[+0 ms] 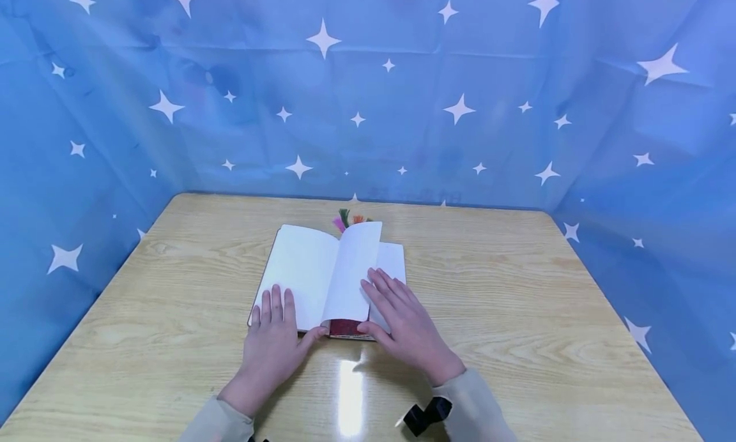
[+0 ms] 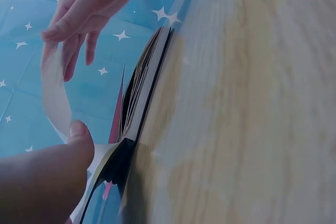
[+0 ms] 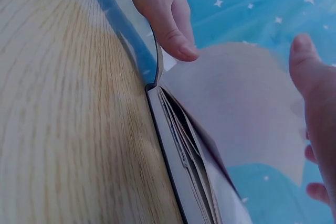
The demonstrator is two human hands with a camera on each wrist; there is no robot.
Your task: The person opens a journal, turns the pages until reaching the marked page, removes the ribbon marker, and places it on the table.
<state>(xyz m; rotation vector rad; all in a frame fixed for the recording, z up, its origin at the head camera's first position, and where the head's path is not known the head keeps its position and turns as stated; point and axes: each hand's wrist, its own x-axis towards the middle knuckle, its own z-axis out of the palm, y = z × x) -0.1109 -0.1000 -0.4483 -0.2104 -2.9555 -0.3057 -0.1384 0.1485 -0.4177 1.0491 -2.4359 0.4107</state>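
Observation:
An open book with blank white pages (image 1: 301,266) lies on the table. One page (image 1: 352,273) stands raised and curved near the middle, with a dark red surface (image 1: 345,327) showing below its lower edge. The left hand (image 1: 273,340) rests flat on the lower left page, thumb stretched toward the spine. With straight fingers, the right hand (image 1: 402,320) touches the raised page's right edge, its thumb held apart. The right wrist view shows the same page (image 3: 236,103) bowed between the left thumb and the right hand (image 3: 320,98). Several loose-looking leaf edges (image 3: 189,156) stick up underneath.
Pink, green and orange tassels (image 1: 345,220) poke out beyond the book's top edge. The wooden table (image 1: 494,289) extends on both sides. A blue cloth with white stars (image 1: 397,78) hangs behind and at the sides. A black strap (image 1: 428,416) is on the right wrist.

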